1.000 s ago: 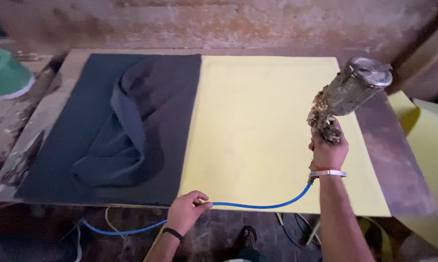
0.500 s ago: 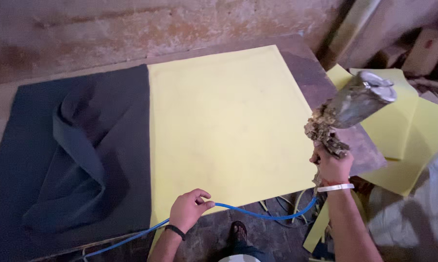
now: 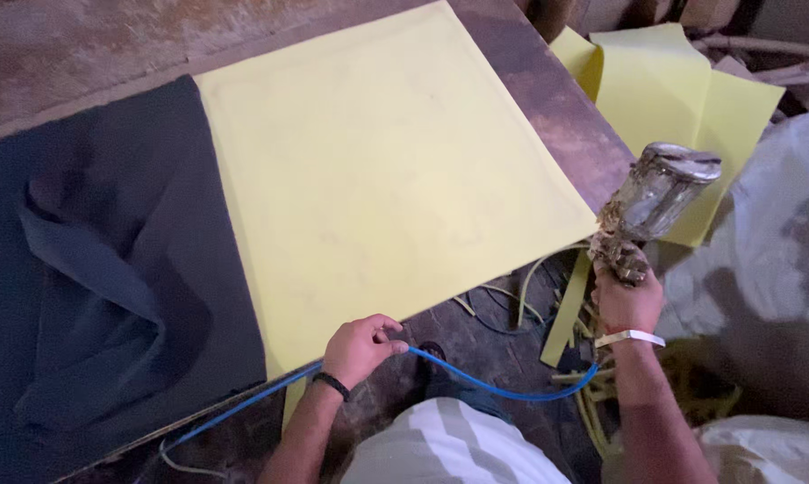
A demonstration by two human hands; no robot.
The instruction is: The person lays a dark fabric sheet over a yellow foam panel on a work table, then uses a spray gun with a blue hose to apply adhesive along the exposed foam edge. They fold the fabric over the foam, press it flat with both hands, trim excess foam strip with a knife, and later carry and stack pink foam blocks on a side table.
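- R hand (image 3: pixel 628 300): fingers clamped on crusted spray gun (image 3: pixel 651 206), held off tabletop (image 3: pixel 548 99) edge.
- L hand (image 3: pixel 361 348): fingers pinched on blue hose (image 3: pixel 503 390).
- Yellow sheet (image 3: pixel 377 170) looks unsprayed; coating prob. all left.
- Dark fabric (image 3: pixel 90 269) beside it.

There is only one view, from a camera worn on the person's head, looking steeply down and a little forward over the near edge of the worktable (image 3: pixel 548 116). It sits close enough that both forearms rise from the bottom of the frame, the left hand (image 3: pixel 361 345) low at centre and the right hand (image 3: pixel 628 300) to the right, off the table's edge. The tabletop runs slanted across the upper left, so the view is turned somewhat rightward, taking in the floor and yellow offcuts (image 3: pixel 682 99) beyond the table's corner.
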